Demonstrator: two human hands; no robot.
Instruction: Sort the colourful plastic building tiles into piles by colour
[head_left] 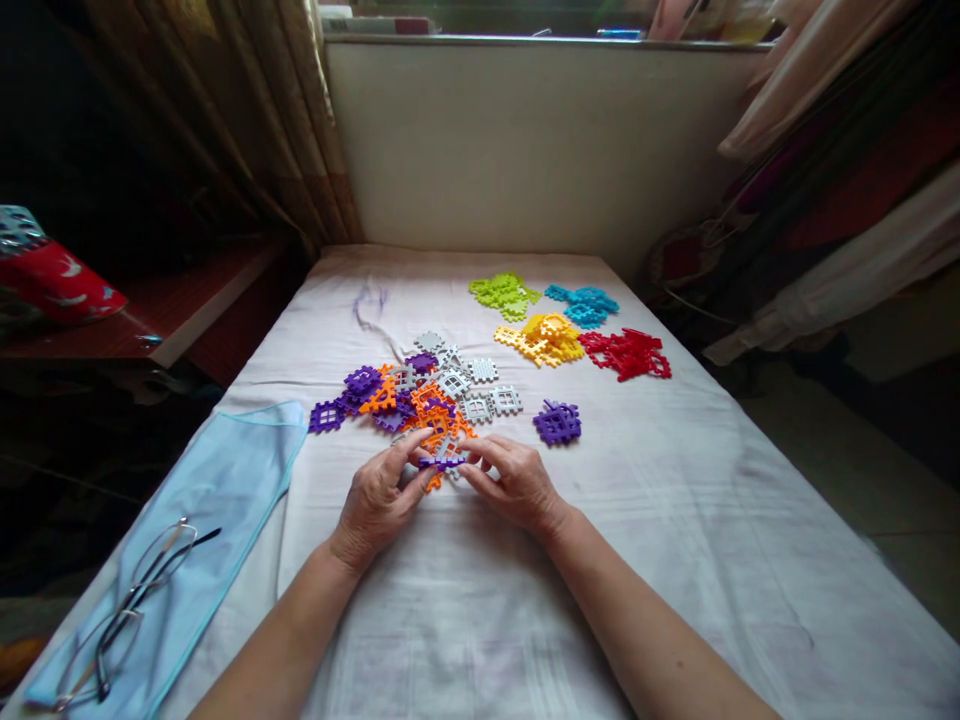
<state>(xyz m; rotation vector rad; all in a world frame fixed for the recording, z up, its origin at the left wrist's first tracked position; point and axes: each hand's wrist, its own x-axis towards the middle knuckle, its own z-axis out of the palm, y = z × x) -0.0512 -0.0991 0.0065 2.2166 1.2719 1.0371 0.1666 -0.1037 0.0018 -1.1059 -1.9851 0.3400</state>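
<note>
Just below frame centre, a purple piece (442, 463) was pinched by fingers of the left hand (379, 494) and right hand (519, 482), and could be dropped onto the mixed pile (382, 392) through slackened grip.

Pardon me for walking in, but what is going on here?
A person holds a purple piece between the left hand and right hand, at the near edge of a mixed pile of purple, orange and grey notched pieces. Farther off to the right lie four single-colour heaps: a green heap, a blue heap, a yellow heap and a red heap. A purple heap sits nearer, right of the mixed pile.
</note>
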